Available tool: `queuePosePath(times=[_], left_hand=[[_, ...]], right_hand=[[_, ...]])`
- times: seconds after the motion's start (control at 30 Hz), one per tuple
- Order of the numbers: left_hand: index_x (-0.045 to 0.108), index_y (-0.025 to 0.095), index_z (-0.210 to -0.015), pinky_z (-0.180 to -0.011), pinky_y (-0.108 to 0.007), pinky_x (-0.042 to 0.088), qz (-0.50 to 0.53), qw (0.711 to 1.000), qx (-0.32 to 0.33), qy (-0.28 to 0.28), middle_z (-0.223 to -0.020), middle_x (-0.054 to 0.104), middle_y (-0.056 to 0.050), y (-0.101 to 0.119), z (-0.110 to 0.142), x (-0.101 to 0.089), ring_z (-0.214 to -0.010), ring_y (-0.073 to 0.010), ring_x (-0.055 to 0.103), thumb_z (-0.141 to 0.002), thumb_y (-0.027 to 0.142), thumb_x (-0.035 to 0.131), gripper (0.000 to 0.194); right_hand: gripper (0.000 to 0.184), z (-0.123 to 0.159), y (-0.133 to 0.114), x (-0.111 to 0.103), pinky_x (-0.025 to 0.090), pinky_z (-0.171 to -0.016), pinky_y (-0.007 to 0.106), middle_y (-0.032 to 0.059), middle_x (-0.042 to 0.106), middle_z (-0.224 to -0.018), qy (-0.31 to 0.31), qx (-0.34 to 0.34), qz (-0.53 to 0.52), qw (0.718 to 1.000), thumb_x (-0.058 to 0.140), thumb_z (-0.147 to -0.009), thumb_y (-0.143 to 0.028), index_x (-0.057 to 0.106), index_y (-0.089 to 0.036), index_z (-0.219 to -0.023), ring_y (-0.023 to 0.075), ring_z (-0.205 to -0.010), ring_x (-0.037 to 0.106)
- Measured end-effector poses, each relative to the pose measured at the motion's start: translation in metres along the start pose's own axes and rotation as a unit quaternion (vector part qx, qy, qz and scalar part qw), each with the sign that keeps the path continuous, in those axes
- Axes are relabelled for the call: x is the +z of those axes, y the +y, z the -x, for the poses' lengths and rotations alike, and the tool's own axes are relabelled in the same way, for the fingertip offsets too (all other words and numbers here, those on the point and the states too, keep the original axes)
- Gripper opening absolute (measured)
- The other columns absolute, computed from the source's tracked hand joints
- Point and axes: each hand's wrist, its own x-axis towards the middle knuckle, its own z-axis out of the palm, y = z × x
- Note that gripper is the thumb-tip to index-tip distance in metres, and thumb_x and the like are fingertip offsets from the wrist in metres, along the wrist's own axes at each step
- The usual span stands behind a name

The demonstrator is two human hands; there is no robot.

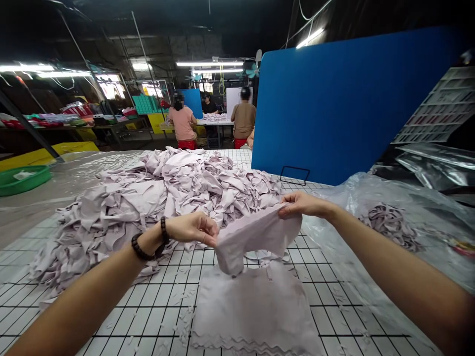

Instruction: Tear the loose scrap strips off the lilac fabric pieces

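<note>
My left hand (pixel 193 228) and my right hand (pixel 302 204) each pinch one end of a pale lilac fabric piece (pixel 256 237), stretched between them above the gridded table (pixel 111 316). A beaded bracelet (pixel 143 249) circles my left wrist. Below the held piece lies a flat stack of the same fabric (pixel 256 311) with scalloped front edges. A big heap of lilac fabric pieces (pixel 156 198) rises behind my left hand.
A clear plastic bag (pixel 393 222) with more lilac scraps lies at the right. A blue partition board (pixel 341 104) stands behind it. A green basin (pixel 22 179) sits far left. Three people sit at a far table (pixel 215 118). Small fabric trimmings dot the grid.
</note>
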Motion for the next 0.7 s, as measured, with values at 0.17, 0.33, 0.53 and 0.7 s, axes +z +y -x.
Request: queuePosePath(times=[0.17, 0.33, 0.53, 0.7], left_hand=[[0.075, 0.021, -0.075, -0.064, -0.023, 0.046, -0.147, 0.983, 0.057, 0.096, -0.075, 0.07, -0.005, 0.013, -0.004, 0.019, -0.067, -0.0152, 0.061, -0.072, 0.041, 0.07, 0.02], [0.074, 0.023, -0.066, -0.055, -0.021, 0.041, -0.201, 0.947, -0.005, 0.249, -0.065, 0.069, -0.001, -0.011, -0.003, -0.008, -0.059, -0.0138, 0.058, -0.066, 0.044, 0.072, 0.021], [0.06, 0.019, -0.05, -0.052, -0.022, 0.033, -0.31, 0.864, -0.008, 0.398, -0.053, 0.058, 0.001, -0.031, -0.011, -0.053, -0.051, -0.0108, 0.047, -0.063, 0.045, 0.074, 0.031], [0.054, 0.017, -0.052, -0.054, -0.021, 0.036, -0.213, 0.916, 0.011, 0.341, -0.064, 0.063, -0.002, -0.036, -0.031, -0.064, -0.056, -0.0107, 0.05, -0.066, 0.041, 0.071, 0.033]], right_hand=[[0.04, -0.004, 0.0, -0.003, 0.044, -0.066, 0.027, 0.0034, 0.065, -0.074, 0.009, -0.006, -0.023, 1.0, 0.081, -0.05, -0.045, 0.066, -0.015, -0.073, 0.0173, -0.072, 0.059], [0.039, -0.001, 0.005, -0.019, 0.042, -0.064, 0.027, 0.0045, 0.066, -0.074, 0.021, 0.001, 0.029, 0.999, 0.081, -0.051, -0.046, 0.069, -0.016, -0.073, 0.0188, -0.073, 0.058], [0.033, -0.007, 0.008, -0.027, 0.038, -0.059, 0.027, 0.0017, 0.062, -0.065, 0.03, -0.003, 0.095, 0.995, 0.079, -0.054, -0.047, 0.069, -0.019, -0.067, 0.0148, -0.063, 0.052], [0.032, -0.012, 0.002, -0.026, 0.037, -0.053, 0.025, 0.0032, 0.063, -0.067, 0.039, -0.032, 0.073, 0.996, 0.074, -0.06, -0.047, 0.069, -0.018, -0.073, 0.0126, -0.059, 0.05]])
